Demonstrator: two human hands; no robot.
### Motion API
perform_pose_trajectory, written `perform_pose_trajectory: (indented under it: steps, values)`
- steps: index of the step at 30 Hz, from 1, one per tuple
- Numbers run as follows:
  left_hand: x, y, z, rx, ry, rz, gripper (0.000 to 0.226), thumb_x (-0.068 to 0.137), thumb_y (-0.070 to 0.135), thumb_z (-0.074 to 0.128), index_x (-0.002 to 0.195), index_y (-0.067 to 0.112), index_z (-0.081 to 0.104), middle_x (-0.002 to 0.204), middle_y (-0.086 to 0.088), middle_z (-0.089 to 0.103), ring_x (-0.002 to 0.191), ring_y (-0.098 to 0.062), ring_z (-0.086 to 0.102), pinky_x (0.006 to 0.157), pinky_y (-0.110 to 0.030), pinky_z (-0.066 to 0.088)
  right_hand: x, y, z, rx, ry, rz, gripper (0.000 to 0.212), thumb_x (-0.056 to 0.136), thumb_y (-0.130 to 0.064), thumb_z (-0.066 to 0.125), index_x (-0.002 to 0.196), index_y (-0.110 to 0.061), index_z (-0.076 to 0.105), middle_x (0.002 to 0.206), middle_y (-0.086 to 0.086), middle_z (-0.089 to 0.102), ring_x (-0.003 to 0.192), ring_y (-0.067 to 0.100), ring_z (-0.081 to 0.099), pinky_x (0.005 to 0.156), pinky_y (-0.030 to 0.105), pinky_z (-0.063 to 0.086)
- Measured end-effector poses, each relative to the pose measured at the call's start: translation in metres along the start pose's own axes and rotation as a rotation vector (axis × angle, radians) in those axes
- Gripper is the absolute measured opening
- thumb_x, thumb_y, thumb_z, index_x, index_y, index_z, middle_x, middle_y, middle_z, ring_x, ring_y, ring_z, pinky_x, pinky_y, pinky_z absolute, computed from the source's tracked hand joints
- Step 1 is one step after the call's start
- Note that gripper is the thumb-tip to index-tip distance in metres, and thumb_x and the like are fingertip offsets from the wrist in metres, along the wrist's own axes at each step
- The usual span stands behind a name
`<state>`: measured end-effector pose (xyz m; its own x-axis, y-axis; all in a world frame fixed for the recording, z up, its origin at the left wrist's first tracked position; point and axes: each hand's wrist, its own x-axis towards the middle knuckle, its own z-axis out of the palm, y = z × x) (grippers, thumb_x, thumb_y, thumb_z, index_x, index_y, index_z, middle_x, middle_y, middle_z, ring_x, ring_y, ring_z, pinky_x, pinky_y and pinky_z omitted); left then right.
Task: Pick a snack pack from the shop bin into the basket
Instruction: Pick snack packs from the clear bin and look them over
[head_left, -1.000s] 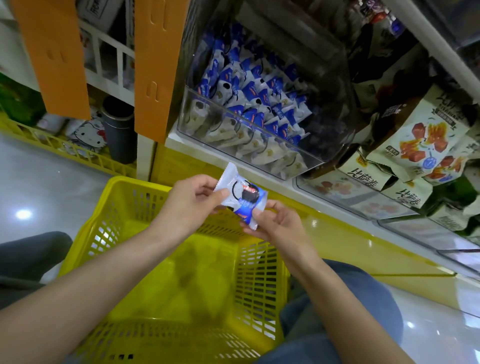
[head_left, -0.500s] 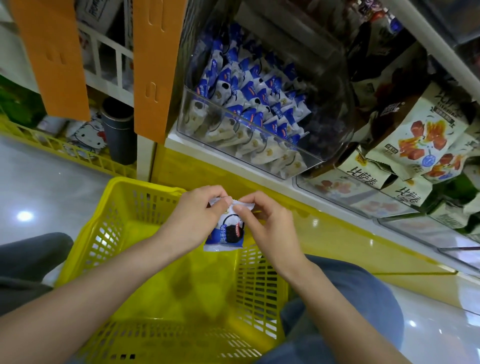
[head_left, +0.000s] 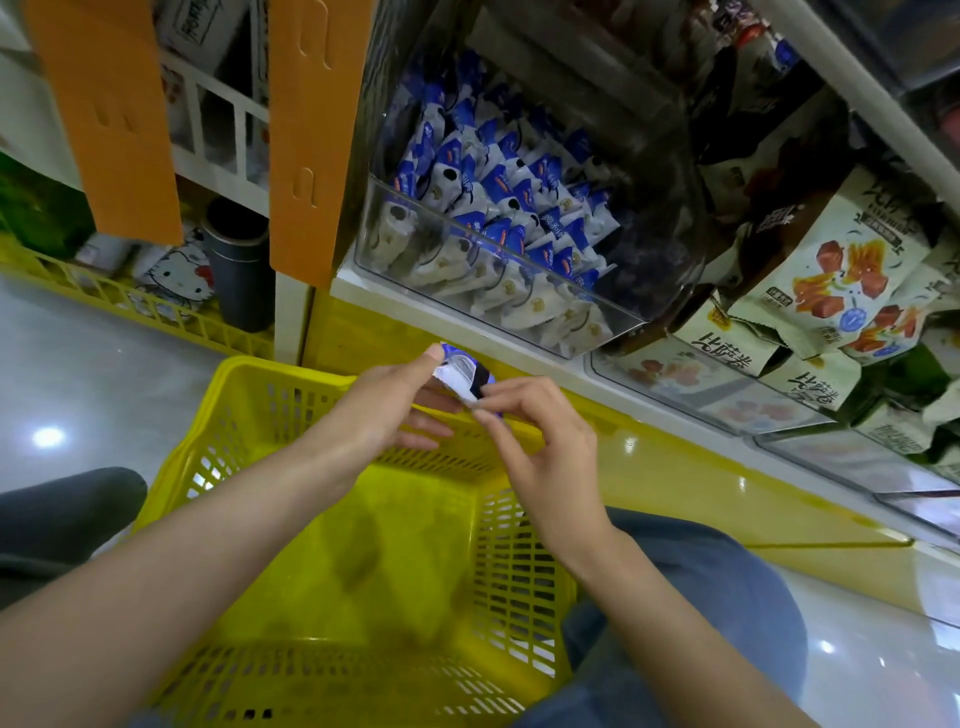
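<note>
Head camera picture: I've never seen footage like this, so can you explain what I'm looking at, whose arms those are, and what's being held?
There is no machine here. The single picture comes from a camera worn on a person's head, looking forward and down, so the bare arms are the wearer's. The left grip and right grip, simply hands, both pinch one small blue-and-white snack pack above the far rim of a yellow basket; it is not in it yet. Behind, a clear shop bin holds many matching packs, with bigger snack bags beside it.
</note>
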<state>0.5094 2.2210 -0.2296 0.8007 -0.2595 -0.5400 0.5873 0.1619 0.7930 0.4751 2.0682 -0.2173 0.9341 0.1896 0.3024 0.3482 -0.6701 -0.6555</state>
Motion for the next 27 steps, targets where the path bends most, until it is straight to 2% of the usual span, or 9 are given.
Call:
perform_pose_trajectory:
  steps: [3,6,8,10,15,17,20,25,27]
  values:
    - [-0.002,-0.003,-0.002,-0.074,-0.066,0.035,0.037,0.091,0.039,0.050,0.103,0.009,0.067,0.096,-0.009,0.072,0.085,-0.019,0.067,0.069,-0.024,0.056,-0.006,0.003,0.000,-0.164,-0.068,-0.154,0.005,0.083,-0.010,0.066,0.085,-0.006,0.069,0.095,0.005,0.064,0.095,0.013,0.055,0.086,0.019,0.043]
    - [-0.004,-0.006,0.001,-0.026,-0.052,0.134,0.019,0.090,0.021,0.056,0.102,0.011,0.067,0.091,-0.004,0.072,0.079,-0.011,0.066,0.065,-0.017,0.053,-0.009,0.002,-0.002,-0.221,-0.108,-0.233,0.012,0.085,-0.016,0.062,0.089,-0.007,0.069,0.097,0.005,0.064,0.097,0.013,0.053,0.087,0.016,0.041]
    - [-0.004,-0.007,0.002,-0.006,-0.027,0.180,0.016,0.091,0.014,0.055,0.103,0.015,0.065,0.093,-0.002,0.072,0.077,-0.008,0.066,0.065,-0.015,0.049,-0.010,-0.002,-0.001,-0.147,-0.063,-0.126,0.015,0.087,-0.021,0.060,0.098,-0.011,0.065,0.098,-0.001,0.060,0.096,0.007,0.051,0.087,0.013,0.040]
    - [-0.003,-0.007,0.002,-0.004,-0.024,0.206,0.018,0.093,0.016,0.052,0.106,0.019,0.064,0.098,0.001,0.072,0.083,-0.008,0.065,0.068,-0.016,0.047,-0.009,-0.006,0.000,0.031,0.039,0.121,0.017,0.089,-0.022,0.059,0.105,-0.018,0.055,0.096,-0.006,0.056,0.090,0.002,0.053,0.081,0.013,0.043]
    - [-0.003,-0.007,0.003,0.024,-0.126,0.256,0.022,0.092,0.012,0.053,0.112,0.014,0.062,0.103,-0.002,0.072,0.088,-0.010,0.067,0.076,-0.019,0.052,0.000,-0.010,0.004,0.544,0.012,0.664,0.029,0.093,-0.018,0.050,0.121,-0.010,0.049,0.109,0.008,0.064,0.089,0.010,0.062,0.072,0.019,0.052]
    - [-0.002,-0.012,0.003,0.233,-0.007,0.384,0.031,0.088,0.011,0.060,0.118,0.014,0.056,0.108,0.002,0.066,0.093,-0.011,0.063,0.085,-0.021,0.050,0.004,-0.013,0.003,0.655,0.015,0.733,0.027,0.093,-0.012,0.051,0.118,-0.004,0.054,0.110,0.015,0.066,0.086,0.014,0.065,0.070,0.021,0.055]
    - [-0.003,-0.019,0.004,0.587,0.189,0.657,0.055,0.077,0.017,0.072,0.125,0.020,0.046,0.112,0.013,0.048,0.096,0.000,0.047,0.081,-0.005,0.036,0.008,-0.014,0.002,0.724,0.076,0.784,0.022,0.092,-0.006,0.052,0.112,0.002,0.054,0.106,0.024,0.063,0.086,0.023,0.062,0.066,0.024,0.056]
    - [-0.002,-0.018,-0.001,0.665,0.144,0.736,0.042,0.075,0.016,0.074,0.113,0.019,0.055,0.099,0.023,0.045,0.092,0.023,0.041,0.077,0.002,0.031,0.007,-0.015,0.004,0.762,-0.006,0.786,0.031,0.091,-0.017,0.055,0.116,0.001,0.050,0.101,0.015,0.069,0.088,0.022,0.067,0.071,0.028,0.057]
    - [-0.001,-0.017,-0.002,0.666,0.098,0.731,0.041,0.076,0.013,0.073,0.114,0.020,0.057,0.100,0.020,0.049,0.092,0.020,0.044,0.077,0.001,0.031,0.007,-0.016,0.004,0.749,-0.012,0.793,0.031,0.090,-0.014,0.057,0.117,0.000,0.051,0.105,0.018,0.068,0.086,0.021,0.068,0.070,0.029,0.058]
